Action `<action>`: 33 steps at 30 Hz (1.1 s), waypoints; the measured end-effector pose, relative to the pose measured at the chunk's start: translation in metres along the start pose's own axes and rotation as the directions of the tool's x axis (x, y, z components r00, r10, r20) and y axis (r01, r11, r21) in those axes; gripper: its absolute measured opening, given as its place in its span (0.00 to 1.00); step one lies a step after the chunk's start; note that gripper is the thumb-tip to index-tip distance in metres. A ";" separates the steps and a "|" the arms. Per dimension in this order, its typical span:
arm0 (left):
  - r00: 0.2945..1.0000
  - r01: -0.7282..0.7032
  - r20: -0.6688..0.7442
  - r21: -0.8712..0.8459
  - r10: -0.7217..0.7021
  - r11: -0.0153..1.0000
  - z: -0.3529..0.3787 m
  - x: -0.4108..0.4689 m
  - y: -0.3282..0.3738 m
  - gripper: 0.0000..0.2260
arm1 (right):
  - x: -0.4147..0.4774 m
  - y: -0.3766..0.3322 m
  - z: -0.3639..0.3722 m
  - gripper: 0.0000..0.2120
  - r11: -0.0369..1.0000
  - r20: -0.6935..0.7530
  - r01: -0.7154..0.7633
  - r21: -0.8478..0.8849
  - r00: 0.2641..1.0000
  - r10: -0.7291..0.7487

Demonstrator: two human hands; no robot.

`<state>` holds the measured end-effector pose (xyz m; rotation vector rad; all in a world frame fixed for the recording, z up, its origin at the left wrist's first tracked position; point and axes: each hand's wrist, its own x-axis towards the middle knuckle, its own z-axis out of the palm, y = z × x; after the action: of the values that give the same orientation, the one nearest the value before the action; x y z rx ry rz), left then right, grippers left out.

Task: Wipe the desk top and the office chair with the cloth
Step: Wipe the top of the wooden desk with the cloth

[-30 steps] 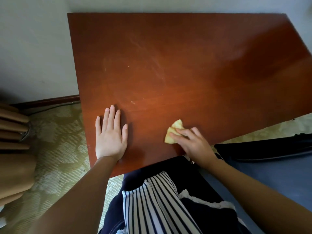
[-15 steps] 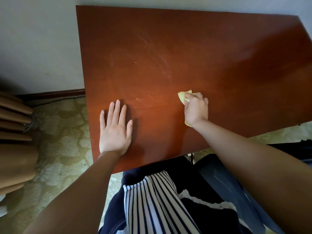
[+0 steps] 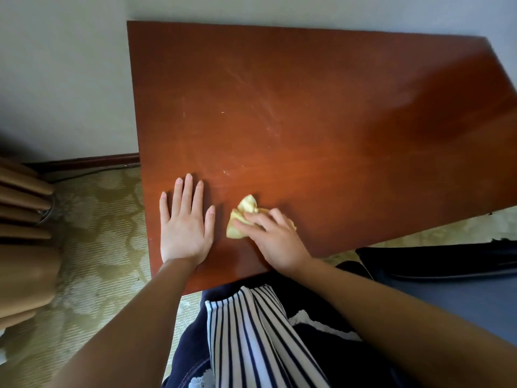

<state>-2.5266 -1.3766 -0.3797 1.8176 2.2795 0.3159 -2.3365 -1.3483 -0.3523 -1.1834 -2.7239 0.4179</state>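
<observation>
The reddish-brown table (image 3: 321, 113) fills most of the view, its far edge against a pale wall (image 3: 61, 74). The left hand (image 3: 184, 231) lies flat on the table near its left front corner, palm down, its fingers (image 3: 186, 191) straight and slightly spread, holding nothing. Just to its right, with a narrow strip of bare wood between them, the right hand (image 3: 277, 242) rests on a small crumpled yellow cloth (image 3: 242, 219). Its fingers (image 3: 251, 219) are bent over the cloth and grip it against the table top. The cloth sits close to the front edge of the table, between the two hands, and one bunched corner sticks out beyond the fingertips toward the middle of the table. Faint pale streaks (image 3: 268, 116) and a few small specks (image 3: 226, 172) show on the wood farther out from the hands. Below the front edge, a dark blue garment (image 3: 190, 340) with a white-and-navy striped panel (image 3: 251, 340) covers the person's lap. To the right, near the table's front edge, is the dark blue seat of the chair (image 3: 453, 298), with a black edge above it. On the left, a patterned greenish carpet (image 3: 98, 242) covers the floor, a dark baseboard (image 3: 92, 159) runs along the wall, and tan curtain folds (image 3: 22, 247) hang at the edge of view.
</observation>
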 end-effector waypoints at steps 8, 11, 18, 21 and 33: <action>1.000 0.011 -0.003 0.011 -0.011 1.000 0.001 0.003 -0.001 0.28 | -0.048 0.076 -0.034 0.24 0.998 0.131 0.062 0.006 0.989 -0.062; 1.000 0.016 -0.005 0.008 -0.016 1.000 0.001 0.002 -0.001 0.28 | -0.049 0.097 -0.043 0.25 0.998 0.103 -0.037 -0.051 0.994 0.042; 0.999 0.014 0.028 0.035 -0.015 0.999 0.001 0.005 -0.001 0.28 | -0.021 0.139 -0.056 0.18 0.877 -0.034 -0.473 -0.084 0.881 0.472; 0.999 0.022 0.032 0.038 -0.023 0.999 0.001 0.006 -0.001 0.28 | 0.002 0.147 -0.056 0.18 0.826 -0.060 -0.556 -0.094 0.831 0.552; 0.998 0.045 0.051 0.039 -0.047 0.998 -0.001 0.006 0.000 0.29 | 0.122 0.084 -0.031 0.23 0.815 0.003 -0.569 -0.112 0.820 0.573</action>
<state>-2.5286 -1.3704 -0.3794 1.7665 2.3032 0.2169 -2.3541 -1.1983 -0.3465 -2.0496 -2.3842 0.3573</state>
